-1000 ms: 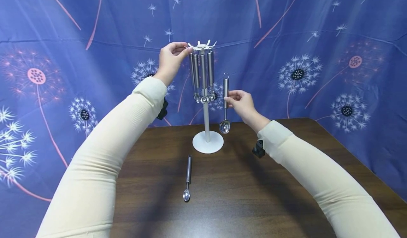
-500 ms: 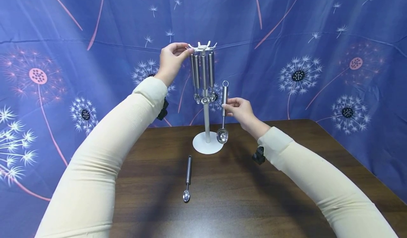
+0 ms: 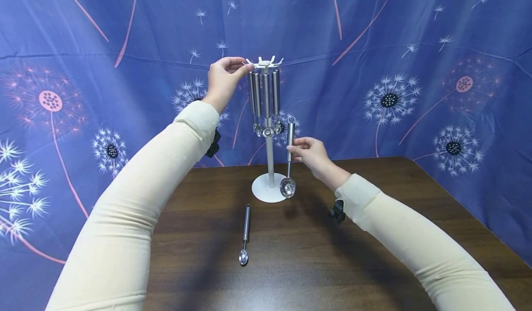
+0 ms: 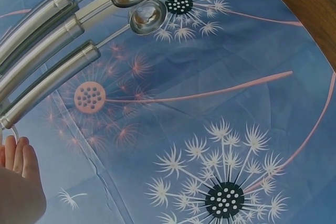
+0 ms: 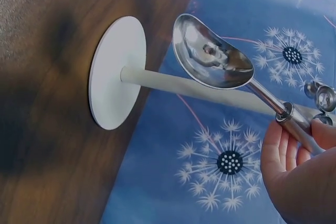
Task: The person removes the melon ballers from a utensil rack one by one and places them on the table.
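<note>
One polished silver scoop with a rounded bowl and a ring-topped handle (image 3: pixel 289 156) hangs in the air, bowl down, at three o'clock from the pole of a slim white stand with a round base and a hooked crown (image 3: pixel 270 156). The right hand (image 3: pixel 311 153) pinches its handle near the lower end; the left hand (image 3: pixel 224 78) pinches the crown at its nine o'clock edge, close to a utensil's ring. That left hold seems meant to steady, so a light, still pinch likely serves best, lest the long silver utensils (image 3: pixel 266 96) hanging below swing and knock together. The scoop should handle best with that low grip, its ring left free at twelve o'clock and its bowl guided clear of base and pole. Give room, too, to the small silver spoon-ended utensil (image 3: pixel 246 225) lying on the dark brown wood-grain desk (image 3: pixel 332 265) at seven o'clock from the base. No brand, label or legible writing shows on metal, stand or the blue dandelion-print cloth (image 3: pixel 311 15) behind.
</note>
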The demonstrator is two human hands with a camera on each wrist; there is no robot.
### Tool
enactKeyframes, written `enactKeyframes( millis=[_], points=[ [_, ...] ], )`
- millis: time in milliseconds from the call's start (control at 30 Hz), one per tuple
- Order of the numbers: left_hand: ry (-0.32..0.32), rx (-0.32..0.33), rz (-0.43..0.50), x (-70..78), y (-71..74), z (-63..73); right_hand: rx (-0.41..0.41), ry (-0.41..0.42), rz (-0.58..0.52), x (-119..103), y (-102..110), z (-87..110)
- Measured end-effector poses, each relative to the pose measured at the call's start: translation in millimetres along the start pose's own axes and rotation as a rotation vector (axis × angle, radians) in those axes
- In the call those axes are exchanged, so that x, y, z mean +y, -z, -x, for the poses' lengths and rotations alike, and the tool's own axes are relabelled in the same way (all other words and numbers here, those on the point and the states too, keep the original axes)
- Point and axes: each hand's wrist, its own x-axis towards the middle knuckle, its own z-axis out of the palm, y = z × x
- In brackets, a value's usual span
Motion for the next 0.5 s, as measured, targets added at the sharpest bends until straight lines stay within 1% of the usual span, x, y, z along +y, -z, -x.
enactKeyframes(
  millis=[267, 500],
  points=[
    [0.000, 0.018, -0.053, -1.3, 2.9, -1.1, -0.029, -0.040, -0.038, 4.9, -11.4, 6.1],
    [-0.012, 0.009, -0.070, -2.4, 1.1, 1.2, -0.061, -0.062, -0.067, 10.2, -21.9, 13.3]
  ],
)
